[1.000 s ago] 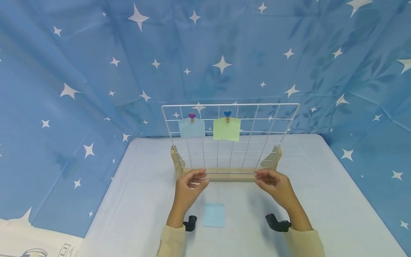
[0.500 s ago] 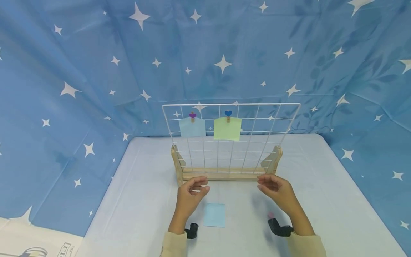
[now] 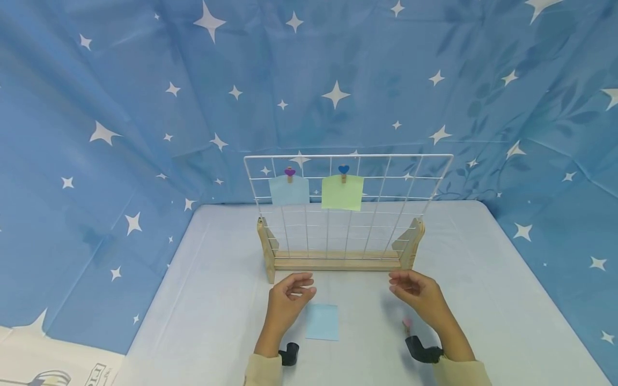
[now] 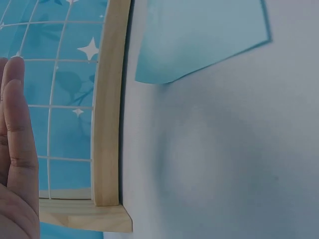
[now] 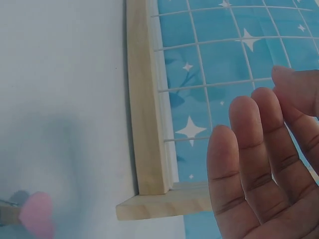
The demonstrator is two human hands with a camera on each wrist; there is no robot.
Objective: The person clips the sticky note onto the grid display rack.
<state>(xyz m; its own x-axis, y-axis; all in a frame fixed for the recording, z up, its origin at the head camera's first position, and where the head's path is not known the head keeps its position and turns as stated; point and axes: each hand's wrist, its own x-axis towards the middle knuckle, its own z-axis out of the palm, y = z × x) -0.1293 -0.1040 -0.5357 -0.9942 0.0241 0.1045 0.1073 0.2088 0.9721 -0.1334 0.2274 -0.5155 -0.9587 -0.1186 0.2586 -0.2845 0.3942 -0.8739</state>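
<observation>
My left hand (image 3: 287, 300) hovers over the table in front of the rack, its fingers loosely bent and nothing between them. Level with it on the right, my right hand (image 3: 419, 295) is likewise relaxed and holds nothing, as its bare fingers (image 5: 246, 134) show in the right wrist view. A light blue paper square (image 3: 322, 321) lies on the table, just right of the left hand. Below the right hand is a clothespin with a pink heart (image 3: 407, 324), partly covered by the black wrist mount. Behind both hands stands a white wire grid (image 3: 347, 225) in a wooden base (image 3: 338, 264).
On the grid hang a light blue sheet (image 3: 289, 192) under a purple-heart clothespin (image 3: 289, 173) and a green sheet (image 3: 342, 194) under a blue-heart clothespin (image 3: 344, 172). A starry blue curtain (image 3: 309, 69) closes off the back and sides of the white table (image 3: 217, 257).
Both hands have drawn back from the grid's lower edge toward the person. The pink-heart clothespin, hidden at first, has come into sight by the right wrist. The hung sheets stay put.
</observation>
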